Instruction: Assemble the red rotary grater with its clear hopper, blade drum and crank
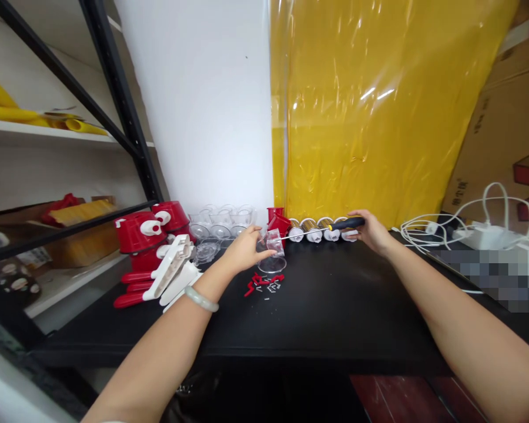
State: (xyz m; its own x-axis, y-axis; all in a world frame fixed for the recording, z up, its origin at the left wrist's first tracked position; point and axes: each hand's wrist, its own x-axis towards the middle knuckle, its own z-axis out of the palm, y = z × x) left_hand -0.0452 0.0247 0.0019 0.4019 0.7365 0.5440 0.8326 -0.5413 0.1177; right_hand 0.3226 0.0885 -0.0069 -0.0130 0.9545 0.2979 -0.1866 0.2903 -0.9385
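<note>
My left hand (245, 249) is closed on a clear plastic cup-like part (274, 242) above the black tabletop. A screwdriver (347, 224) with a dark handle and yellow collar lies in the fingers of my right hand (372, 232). Its long metal shaft points left, and the tip meets or overlaps the clear part; contact is hard to tell. Just below my left hand, small red plastic pieces (254, 285) and several small screws (272, 288) lie scattered. Red funnel-shaped parts (278, 222) stand right behind the clear part.
Several metal grater drums with white ends (314, 234) line the back wall. Clear plastic cups (223, 222) stand back left, beside red housings (140, 232) and white handles with red grips (170, 269). White cables (417, 226) and a power strip (485, 236) occupy the right. A black shelf post (114, 88) rises at left.
</note>
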